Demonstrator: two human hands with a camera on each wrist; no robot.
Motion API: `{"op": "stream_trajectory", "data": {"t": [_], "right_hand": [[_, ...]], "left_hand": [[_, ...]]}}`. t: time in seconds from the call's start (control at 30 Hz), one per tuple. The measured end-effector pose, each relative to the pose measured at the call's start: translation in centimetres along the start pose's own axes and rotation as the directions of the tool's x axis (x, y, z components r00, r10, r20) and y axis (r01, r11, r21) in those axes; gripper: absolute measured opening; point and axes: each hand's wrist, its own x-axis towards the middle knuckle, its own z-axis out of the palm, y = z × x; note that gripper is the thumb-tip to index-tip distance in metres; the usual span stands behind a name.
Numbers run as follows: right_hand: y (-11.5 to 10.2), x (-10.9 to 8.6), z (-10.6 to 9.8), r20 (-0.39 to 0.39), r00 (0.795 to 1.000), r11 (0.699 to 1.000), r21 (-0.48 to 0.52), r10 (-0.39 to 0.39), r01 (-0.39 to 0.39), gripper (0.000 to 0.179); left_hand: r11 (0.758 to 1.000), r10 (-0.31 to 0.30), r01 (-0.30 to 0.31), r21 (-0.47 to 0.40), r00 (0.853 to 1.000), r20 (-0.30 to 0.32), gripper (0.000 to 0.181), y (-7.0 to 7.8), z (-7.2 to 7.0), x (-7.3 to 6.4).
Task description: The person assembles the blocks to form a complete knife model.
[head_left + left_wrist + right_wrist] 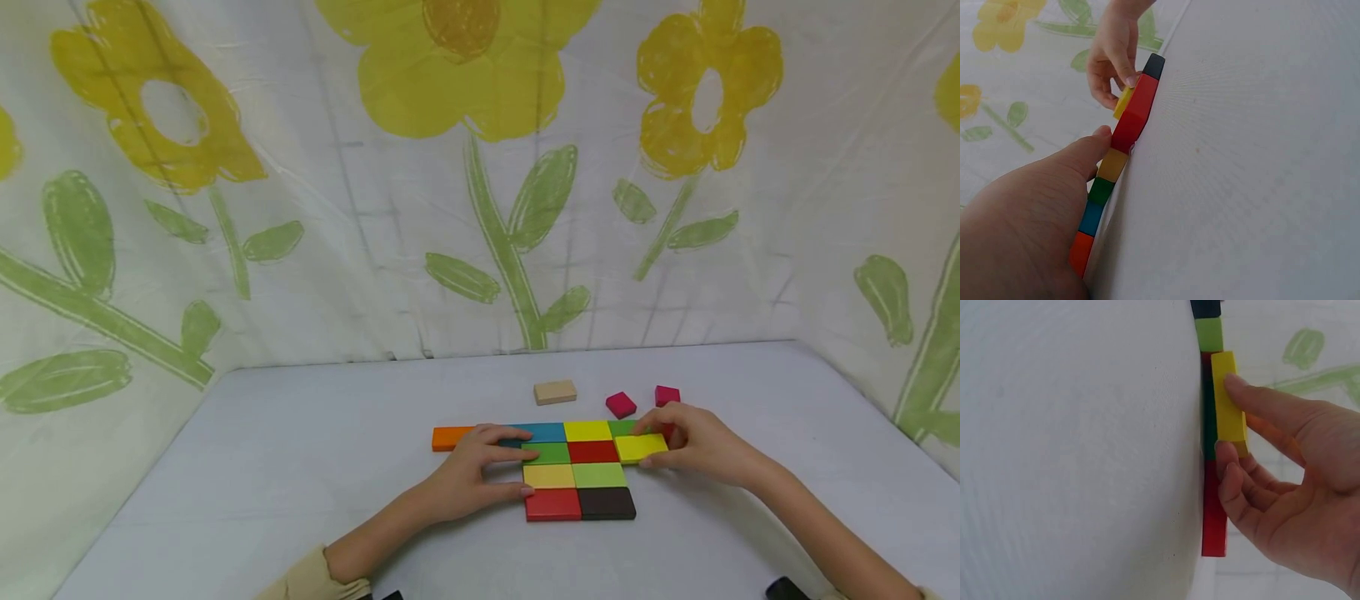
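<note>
Flat coloured blocks lie edge to edge on the table, among them a light green block [600,476], a red block [553,505] and a black block [608,503]. My right hand [708,446] pinches a yellow block [636,448] between thumb and fingers, at the right side of the dark red block [593,452]. In the right wrist view this yellow block [1227,400] stands in front of the others, slightly tilted. My left hand [468,477] rests at the left side, fingertips on the blue block [547,432] and green block [551,453], thumb touching the red one.
Behind the joined blocks lie a plain wooden block [555,392] and two crimson blocks, one [621,405] turned askew. An orange block [452,438] ends the back row at left. A flower-printed cloth [360,292] hangs behind the white table [300,467].
</note>
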Motion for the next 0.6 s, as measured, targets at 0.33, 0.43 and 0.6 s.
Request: {"op": "stream_trajectory", "data": {"t": [0.33,0.43,0.6], "right_hand": [[-0.05,0.05,0.27,-0.001,1.0,1.0,-0.018,0.007,-0.007,0.035],[-0.07,0.08,0.35,-0.001,1.0,1.0,-0.022,0.008,-0.008,0.035],[-0.08,0.14,0.47,0.002,1.0,1.0,-0.023,0.016,-0.016,0.036]], "left_hand": [[1.0,0.007,-0.007,0.006,1.0,-0.007,0.043,-0.01,0.03,-0.02],[1.0,0.005,-0.005,0.006,1.0,-0.006,0.043,0.0,0.02,0.0],[1.0,0.009,-0.009,0.012,1.0,-0.009,0.044,-0.02,0.05,-0.02]]}}
